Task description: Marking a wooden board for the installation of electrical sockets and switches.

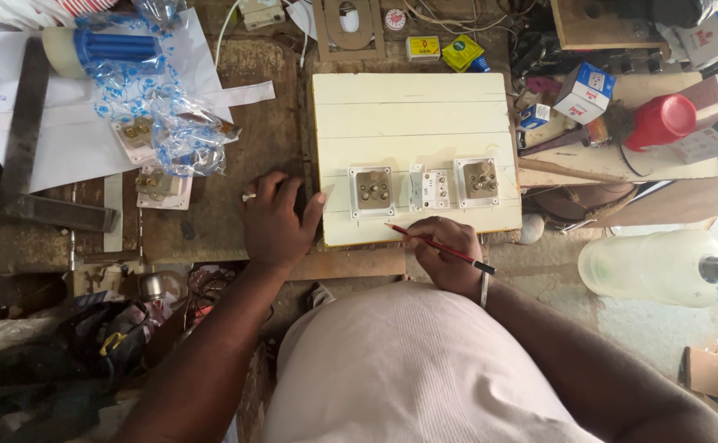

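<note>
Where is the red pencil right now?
In the head view, the red pencil is in the right hand, near the bottom edge of the cream board, its tip just below the left socket.

pale ribbed shirt (off-white, fine vertical lines), arms bare. ring on left hand, thin metal bangle at right hand wrist.

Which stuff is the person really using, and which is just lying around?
In use:
cream board
three fittings lying on it
red pencil in the right hand
left hand at the board's edge

Lying about:
red cup
plastic bottle
small boxes
blue plastic bag
metal square
</note>
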